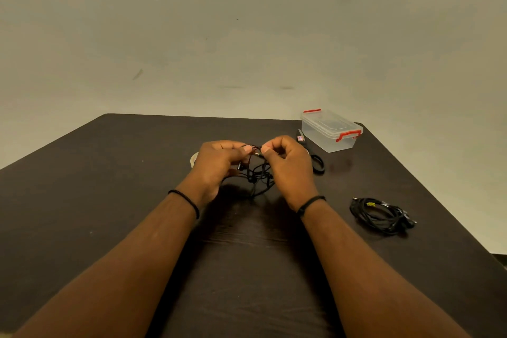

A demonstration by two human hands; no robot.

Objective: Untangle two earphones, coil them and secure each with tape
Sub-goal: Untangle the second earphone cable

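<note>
- Left hand [219, 162] and right hand [288, 162] both pinching the earphone [258, 175] cable, loops dangling above mid table [109, 173].
- Likely light, limp, snag-prone; best gripped near the plug at the fingertips.
- Second coil [381, 215] lying right, near the edge; scissors [315, 159], box [330, 130], tape [194, 159] close by.
- Free room toward the near side.

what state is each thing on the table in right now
tangled earphone: uncoiled, pinched by both hands, loops hanging to the table
left hand: pinching the cable
right hand: pinching the cable near the plug
coiled earphone: bundled, lying on the table, yellowish band round it
plastic box: lid on, red clips down
scissors: lying flat, untouched
tape roll: mostly hidden behind the left hand
</note>
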